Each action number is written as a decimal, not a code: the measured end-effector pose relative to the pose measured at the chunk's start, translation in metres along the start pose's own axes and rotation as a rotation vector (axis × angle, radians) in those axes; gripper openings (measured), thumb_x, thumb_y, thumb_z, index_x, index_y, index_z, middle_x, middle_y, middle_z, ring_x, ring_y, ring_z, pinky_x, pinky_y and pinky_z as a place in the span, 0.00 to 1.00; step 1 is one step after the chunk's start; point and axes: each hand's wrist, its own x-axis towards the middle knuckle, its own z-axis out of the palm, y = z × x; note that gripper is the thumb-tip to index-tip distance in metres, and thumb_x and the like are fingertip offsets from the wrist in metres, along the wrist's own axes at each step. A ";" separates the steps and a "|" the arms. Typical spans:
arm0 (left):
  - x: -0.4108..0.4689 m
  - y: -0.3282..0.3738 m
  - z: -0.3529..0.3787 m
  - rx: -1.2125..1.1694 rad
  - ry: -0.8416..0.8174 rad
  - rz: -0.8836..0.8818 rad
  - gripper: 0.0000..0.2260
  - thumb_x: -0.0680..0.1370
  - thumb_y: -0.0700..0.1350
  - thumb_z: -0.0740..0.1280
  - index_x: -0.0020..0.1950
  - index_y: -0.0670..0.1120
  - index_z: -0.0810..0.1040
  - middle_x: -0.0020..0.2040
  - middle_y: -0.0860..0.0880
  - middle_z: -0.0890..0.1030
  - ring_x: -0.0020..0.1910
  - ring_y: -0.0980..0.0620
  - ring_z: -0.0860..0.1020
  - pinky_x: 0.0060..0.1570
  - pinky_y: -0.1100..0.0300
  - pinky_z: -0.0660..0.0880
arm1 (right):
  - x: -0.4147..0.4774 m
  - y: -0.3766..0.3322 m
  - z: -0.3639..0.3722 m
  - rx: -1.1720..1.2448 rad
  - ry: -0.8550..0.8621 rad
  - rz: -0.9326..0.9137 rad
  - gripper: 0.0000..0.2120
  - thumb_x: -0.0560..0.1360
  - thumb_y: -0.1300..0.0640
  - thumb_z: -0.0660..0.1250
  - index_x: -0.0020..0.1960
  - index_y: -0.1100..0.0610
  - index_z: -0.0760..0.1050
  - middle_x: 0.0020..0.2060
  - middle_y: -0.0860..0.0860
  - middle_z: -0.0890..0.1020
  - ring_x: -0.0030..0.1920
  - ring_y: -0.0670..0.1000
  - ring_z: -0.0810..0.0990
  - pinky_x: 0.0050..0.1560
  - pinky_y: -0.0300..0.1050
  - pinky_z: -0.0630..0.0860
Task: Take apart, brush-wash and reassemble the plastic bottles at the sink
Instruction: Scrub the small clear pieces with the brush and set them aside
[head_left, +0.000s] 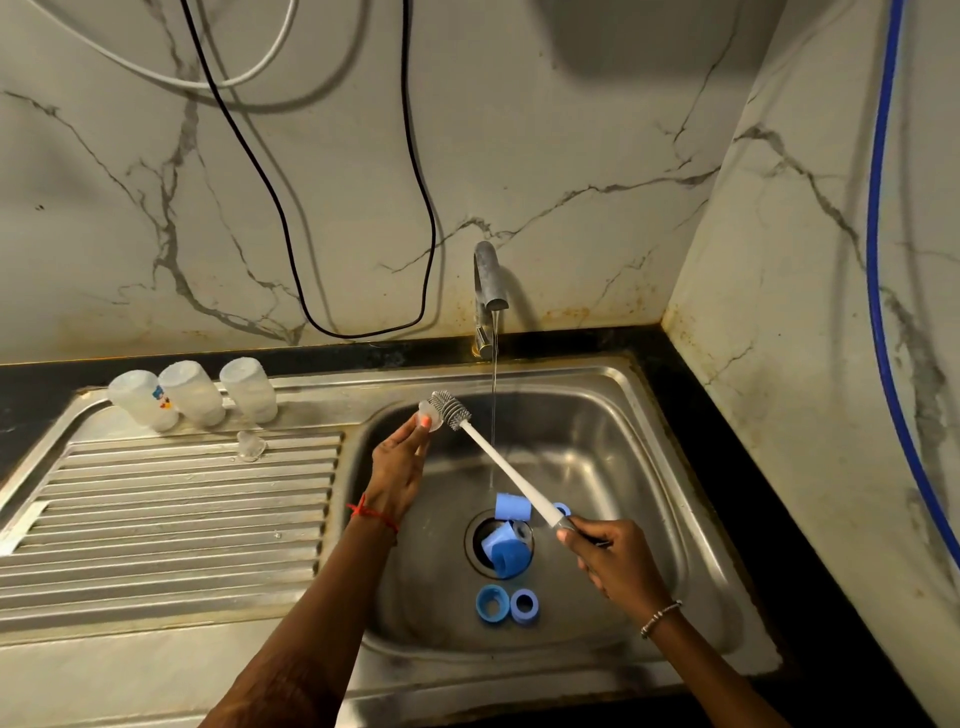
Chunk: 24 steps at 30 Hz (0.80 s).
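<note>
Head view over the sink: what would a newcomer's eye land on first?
Over the basin, the left hand holds a small clear part at the head of a white brush, which the right hand grips by the handle, beside the thin stream from the tap. Bright blue caps and rings lie around the drain below. Three clear bottles stand upside down at the back edge of the drainboard.
</note>
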 end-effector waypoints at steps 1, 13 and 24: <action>0.000 0.002 0.000 0.001 -0.015 0.006 0.13 0.78 0.38 0.62 0.63 0.39 0.74 0.60 0.40 0.78 0.65 0.42 0.73 0.69 0.45 0.65 | 0.000 -0.001 0.000 0.005 -0.005 0.004 0.11 0.74 0.62 0.69 0.43 0.72 0.79 0.20 0.53 0.69 0.19 0.43 0.64 0.22 0.34 0.61; 0.003 0.006 0.010 -0.297 0.061 -0.046 0.07 0.81 0.38 0.59 0.48 0.40 0.77 0.41 0.45 0.83 0.46 0.51 0.79 0.45 0.62 0.79 | -0.002 0.000 0.001 0.012 -0.016 0.001 0.10 0.74 0.62 0.69 0.43 0.71 0.80 0.19 0.50 0.69 0.19 0.42 0.65 0.23 0.33 0.62; 0.005 0.008 0.003 -0.362 -0.016 -0.124 0.08 0.80 0.36 0.58 0.53 0.39 0.76 0.49 0.42 0.81 0.49 0.49 0.80 0.53 0.59 0.77 | -0.003 -0.001 -0.007 0.061 -0.066 0.088 0.08 0.75 0.61 0.67 0.46 0.65 0.82 0.20 0.53 0.68 0.18 0.44 0.63 0.19 0.35 0.60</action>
